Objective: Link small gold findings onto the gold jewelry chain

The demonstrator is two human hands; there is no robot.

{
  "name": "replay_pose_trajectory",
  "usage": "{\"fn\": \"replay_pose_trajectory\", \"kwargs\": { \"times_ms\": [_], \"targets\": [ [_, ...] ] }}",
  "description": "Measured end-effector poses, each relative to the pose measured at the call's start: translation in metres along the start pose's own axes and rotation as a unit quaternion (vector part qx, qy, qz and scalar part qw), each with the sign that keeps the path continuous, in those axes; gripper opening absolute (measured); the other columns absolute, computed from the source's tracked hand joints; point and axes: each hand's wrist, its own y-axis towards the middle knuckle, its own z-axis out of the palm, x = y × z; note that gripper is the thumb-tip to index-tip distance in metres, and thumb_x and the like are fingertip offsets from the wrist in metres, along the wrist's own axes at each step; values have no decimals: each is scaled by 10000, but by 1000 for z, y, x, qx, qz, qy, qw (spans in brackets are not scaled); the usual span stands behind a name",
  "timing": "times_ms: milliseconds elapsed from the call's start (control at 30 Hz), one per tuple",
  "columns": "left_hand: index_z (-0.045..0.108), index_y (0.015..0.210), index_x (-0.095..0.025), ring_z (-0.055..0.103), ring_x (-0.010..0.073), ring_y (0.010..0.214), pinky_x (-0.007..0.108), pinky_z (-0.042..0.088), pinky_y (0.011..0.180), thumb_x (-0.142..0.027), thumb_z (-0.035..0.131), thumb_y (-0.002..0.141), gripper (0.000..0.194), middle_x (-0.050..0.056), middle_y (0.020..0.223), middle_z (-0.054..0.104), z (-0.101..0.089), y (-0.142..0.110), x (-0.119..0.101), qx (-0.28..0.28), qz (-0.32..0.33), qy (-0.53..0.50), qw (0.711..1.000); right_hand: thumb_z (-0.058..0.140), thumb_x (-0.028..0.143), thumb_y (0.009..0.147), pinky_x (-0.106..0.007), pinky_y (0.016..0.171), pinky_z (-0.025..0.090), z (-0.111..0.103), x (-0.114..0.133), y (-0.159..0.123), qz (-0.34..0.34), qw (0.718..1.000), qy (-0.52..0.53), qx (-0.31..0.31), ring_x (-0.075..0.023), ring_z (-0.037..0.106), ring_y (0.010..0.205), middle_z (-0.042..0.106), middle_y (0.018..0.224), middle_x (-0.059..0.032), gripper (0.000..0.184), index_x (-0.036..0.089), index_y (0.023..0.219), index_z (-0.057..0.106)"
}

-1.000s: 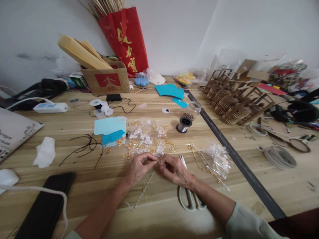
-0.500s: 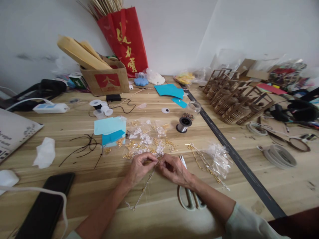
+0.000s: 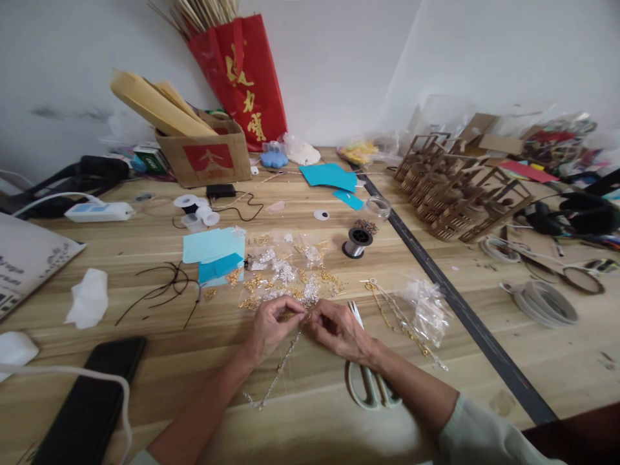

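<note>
My left hand (image 3: 269, 326) and my right hand (image 3: 337, 330) meet over the wooden table (image 3: 310, 413), fingertips pinched together on the top end of a thin silver and gold beaded chain (image 3: 276, 374). The chain trails down and left across the table toward me. Just beyond my fingers lie small clear bags and heaps of gold and silver charms (image 3: 285, 274). White-handled scissors (image 3: 368, 384) lie under my right wrist. A gold chain (image 3: 397, 320) and a crumpled clear bag (image 3: 429, 307) rest to the right.
A spool of silver wire (image 3: 357, 242) and a small glass jar (image 3: 376, 210) stand further back. Light blue paper (image 3: 214, 252), black cords (image 3: 162, 287), a tissue (image 3: 88, 297), a black phone (image 3: 90, 403), a cardboard box (image 3: 206, 155), a red bag (image 3: 245, 71) and wooden frames (image 3: 460, 190) surround the spot.
</note>
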Motion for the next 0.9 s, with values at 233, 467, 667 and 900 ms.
{"fn": "replay_pose_trajectory", "kwargs": {
  "times_ms": [233, 467, 667, 900],
  "targets": [
    [660, 707, -147, 652, 150, 698, 259, 531, 679, -165, 641, 740, 42, 43, 726, 701, 1, -1, 1, 1, 8, 2, 1000, 534, 104, 786, -179, 491, 339, 1, -3, 0, -1, 1000, 1, -1, -79, 444, 532, 528, 655, 26, 66, 169, 776, 526],
    [662, 721, -147, 647, 159, 739, 272, 522, 713, -139, 620, 758, 58, 50, 757, 696, 1, -2, -2, 4, 30, 39, 999, 533, 114, 793, -180, 505, 342, 0, 0, 0, 0, 1000, 4, 3, -81, 455, 554, 531, 665, 22, 56, 165, 770, 526],
    [654, 719, -164, 647, 161, 743, 280, 515, 719, -136, 614, 772, 73, 45, 758, 695, 2, -3, -2, -13, 77, 78, 994, 529, 100, 786, -182, 510, 349, 0, 0, 0, -1, 1000, 5, 3, -81, 447, 550, 522, 660, 25, 71, 167, 763, 524],
    [647, 719, -175, 651, 165, 746, 285, 518, 707, -122, 599, 778, 93, 50, 757, 695, 5, -4, -4, -22, 126, 97, 987, 521, 99, 789, -183, 508, 348, 0, 0, 1, -5, 1000, 8, 1, -81, 445, 548, 522, 660, 25, 73, 168, 764, 521]
  ]
}}
